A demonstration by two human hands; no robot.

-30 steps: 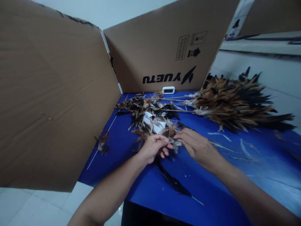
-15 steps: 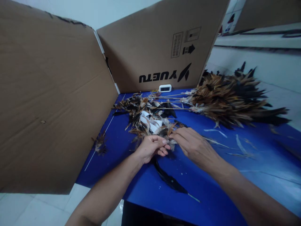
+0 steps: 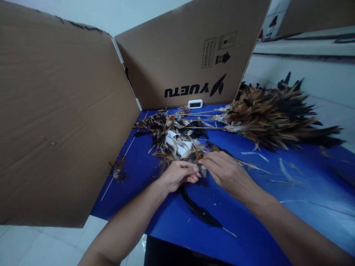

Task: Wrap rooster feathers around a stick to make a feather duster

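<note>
My left hand (image 3: 181,175) is closed, thumb pressed against the forefinger in a pinch on a feather that the fingers mostly hide. Close on its right, my right hand (image 3: 226,168) bends its fingertips together at a small brown fluffy feather (image 3: 198,154). Just beyond both hands is a loose pile of brown, black and grey feathers (image 3: 159,127), with white strips (image 3: 181,146) lying on it. A long black feather (image 3: 202,213) lies below my left hand, its pale quill pointing to the lower right.
Feather dusters (image 3: 266,114) on thin sticks lie at the back right of the blue table (image 3: 172,218). Cardboard panels (image 3: 180,55) stand behind and to the left. A small white device (image 3: 195,104) rests against the back panel. A feather tuft (image 3: 118,170) lies left, a clear strip (image 3: 255,155) right.
My right fingertips have shifted slightly by the brown feather, and the fingers of my left hand are curled a little more. The things on the table lie as before.
</note>
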